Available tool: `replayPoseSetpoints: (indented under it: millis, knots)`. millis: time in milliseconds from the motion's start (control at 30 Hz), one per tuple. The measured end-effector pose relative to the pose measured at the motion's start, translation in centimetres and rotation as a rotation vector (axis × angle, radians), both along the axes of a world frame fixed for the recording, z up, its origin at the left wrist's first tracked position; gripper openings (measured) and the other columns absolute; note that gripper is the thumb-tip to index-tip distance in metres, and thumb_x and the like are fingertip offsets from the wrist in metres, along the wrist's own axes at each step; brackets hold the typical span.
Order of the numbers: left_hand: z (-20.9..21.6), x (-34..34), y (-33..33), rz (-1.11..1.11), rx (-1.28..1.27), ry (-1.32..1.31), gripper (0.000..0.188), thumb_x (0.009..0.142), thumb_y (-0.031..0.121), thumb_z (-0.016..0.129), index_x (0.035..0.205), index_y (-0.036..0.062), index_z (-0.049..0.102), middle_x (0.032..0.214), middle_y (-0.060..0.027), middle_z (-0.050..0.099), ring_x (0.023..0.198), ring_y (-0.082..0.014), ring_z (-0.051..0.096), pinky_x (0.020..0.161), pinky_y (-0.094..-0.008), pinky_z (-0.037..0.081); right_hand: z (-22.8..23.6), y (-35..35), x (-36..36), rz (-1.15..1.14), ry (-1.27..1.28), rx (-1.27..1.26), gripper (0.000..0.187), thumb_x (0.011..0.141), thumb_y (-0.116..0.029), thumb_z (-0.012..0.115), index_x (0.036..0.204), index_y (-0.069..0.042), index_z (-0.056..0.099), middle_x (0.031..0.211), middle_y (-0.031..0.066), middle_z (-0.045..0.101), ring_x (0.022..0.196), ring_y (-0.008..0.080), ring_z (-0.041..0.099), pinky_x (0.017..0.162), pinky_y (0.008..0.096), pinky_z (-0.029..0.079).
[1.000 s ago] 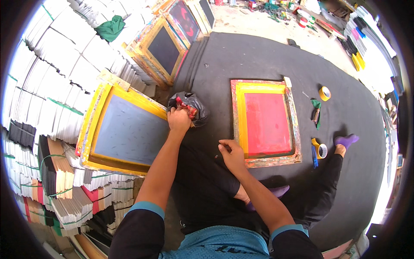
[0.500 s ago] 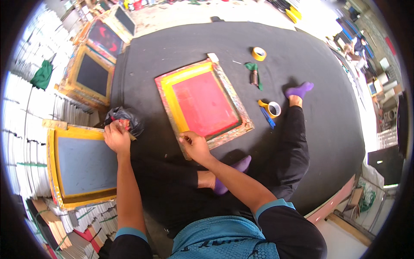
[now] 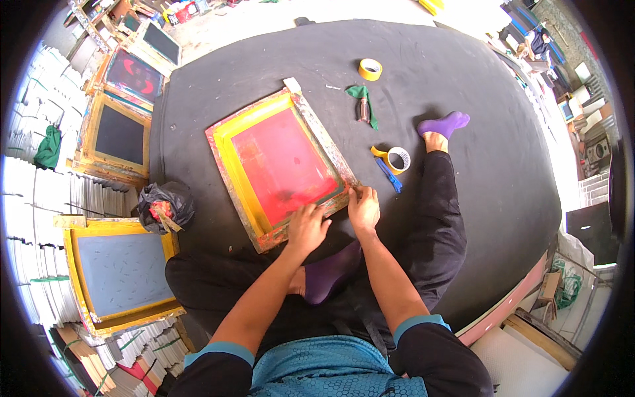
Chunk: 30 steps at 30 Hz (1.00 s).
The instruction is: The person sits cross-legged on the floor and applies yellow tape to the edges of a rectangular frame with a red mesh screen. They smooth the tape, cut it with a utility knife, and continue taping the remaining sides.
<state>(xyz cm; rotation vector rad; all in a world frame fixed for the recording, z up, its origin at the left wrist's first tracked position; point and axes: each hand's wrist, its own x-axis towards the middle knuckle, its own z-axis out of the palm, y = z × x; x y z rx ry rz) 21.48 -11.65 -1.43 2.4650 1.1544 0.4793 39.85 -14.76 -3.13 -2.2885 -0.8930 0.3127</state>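
Resting left hand [image 3: 307, 228], fingers bent, thumb apart, on near rim of paint-spattered rectangular wooden frame with yellow border and red mesh [image 3: 284, 165]. Have right hand [image 3: 364, 208] curled at frame's near-right corner; cannot tell whether pinching. See frame directly beyond both hands, on black mat [image 3: 503, 198].

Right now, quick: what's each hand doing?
Left hand: open, thumb apart, fingers at the near edge of the framed red screen.
Right hand: fingers bent at its near right corner; whether it grips cannot be told.
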Motion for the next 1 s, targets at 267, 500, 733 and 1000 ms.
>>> replayPoseSetpoints:
  millis: [267, 500, 733, 1000]
  knots:
    - [-2.9, 3.8, 0.0, -0.030, 0.071, 0.144, 0.058, 0.084, 0.022, 0.082, 0.137, 0.0076, 0.064, 0.122, -0.0093, 0.058, 0.114, -0.0308, 0.058, 0.093, -0.0467, 0.050, -2.2, 1.1, -0.1, 0.050, -0.197, -0.014, 0.026, 0.099, -0.033, 0.066, 0.103, -0.008, 0.062, 0.104, 0.0152, 0.067, 0.093, 0.0403, 0.071, 0.076, 0.0527, 0.058]
    - [-2.7, 3.6, -0.4, 0.037, 0.192, 0.202, 0.058, 0.085, 0.025, 0.080, 0.139, 0.0103, 0.066, 0.122, -0.0061, 0.059, 0.111, -0.0274, 0.055, 0.092, -0.0431, 0.045, -3.0, 1.3, -0.2, 0.020, -0.174, 0.054, 0.016, 0.101, -0.024, 0.063, 0.098, -0.008, 0.060, 0.100, 0.0142, 0.067, 0.085, 0.0412, 0.070, 0.072, 0.0533, 0.057]
    - [-2.5, 3.3, -0.1, 0.000, 0.254, 0.204, 0.057, 0.085, 0.033, 0.080, 0.137, 0.0116, 0.068, 0.118, -0.0035, 0.061, 0.105, -0.0255, 0.056, 0.086, -0.0417, 0.045, -3.0, 0.9, 1.2, 0.040, -0.043, 0.052, 0.015, 0.101, -0.025, 0.063, 0.103, -0.010, 0.061, 0.105, 0.0143, 0.068, 0.090, 0.0429, 0.070, 0.079, 0.0551, 0.055]
    - [-2.7, 2.9, -0.1, -0.009, 0.215, 0.195, 0.058, 0.087, 0.034, 0.078, 0.139, 0.0110, 0.066, 0.115, -0.0033, 0.060, 0.106, -0.0256, 0.055, 0.086, -0.0428, 0.045, -3.0, 0.7, 1.5, 0.105, -0.138, -0.019, 0.014, 0.100, -0.024, 0.063, 0.102, -0.010, 0.061, 0.105, 0.0132, 0.069, 0.092, 0.0403, 0.070, 0.080, 0.0533, 0.055]
